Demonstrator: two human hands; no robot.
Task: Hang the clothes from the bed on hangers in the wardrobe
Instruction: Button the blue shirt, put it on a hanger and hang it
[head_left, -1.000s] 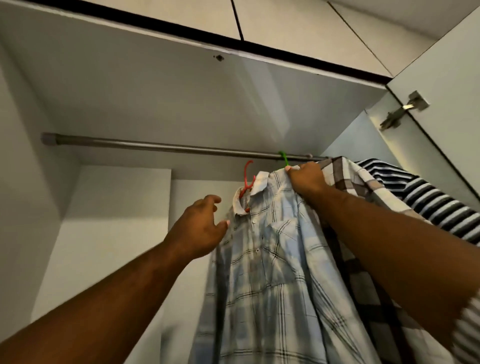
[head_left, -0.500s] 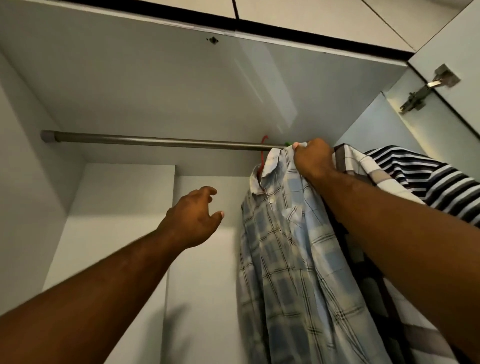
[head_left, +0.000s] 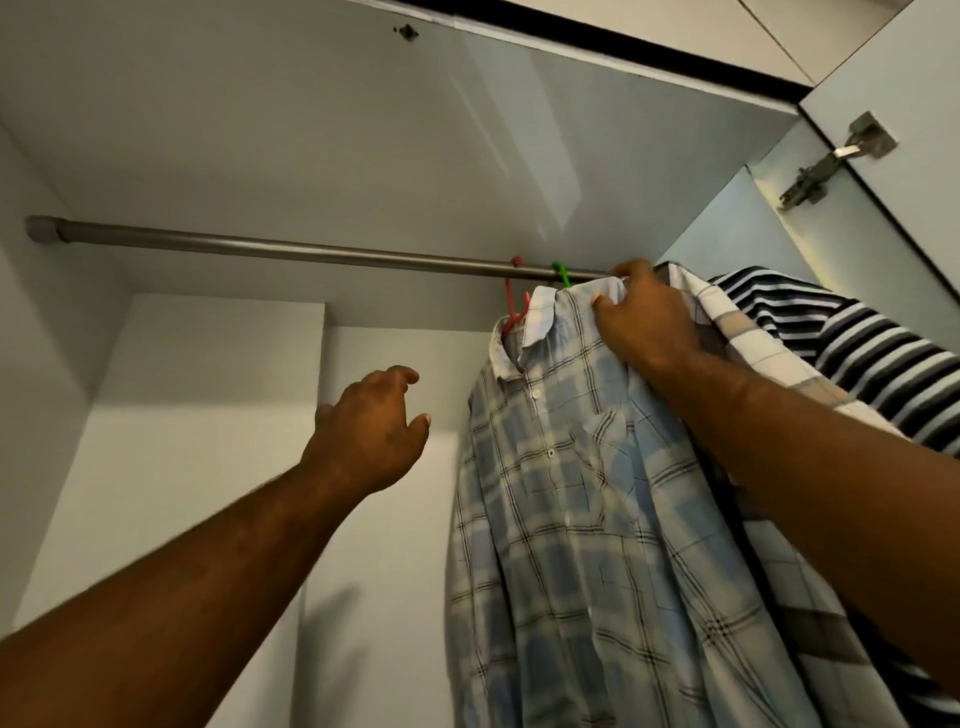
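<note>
A blue and white plaid shirt (head_left: 582, 509) hangs on a red hanger (head_left: 515, 306), whose hook sits over the metal rod (head_left: 270, 252) of the wardrobe. My right hand (head_left: 644, 325) grips the shirt at the shoulder, close under the rod. A green hanger hook (head_left: 561, 273) sits on the rod just right of the red one. My left hand (head_left: 371, 428) hovers in the air left of the shirt, fingers loosely curled, holding nothing.
Behind my right arm hang a beige checked shirt (head_left: 727, 332) and a dark striped top (head_left: 852, 343). The wardrobe door (head_left: 904, 119) with its metal hinge (head_left: 831, 161) stands open at the right. White wardrobe walls surround the rod, bare on the left.
The red hook has gone up onto the rod with the shirt. My left hand let go of the shirt front and drew back to the left. My right hand stays at the shoulder.
</note>
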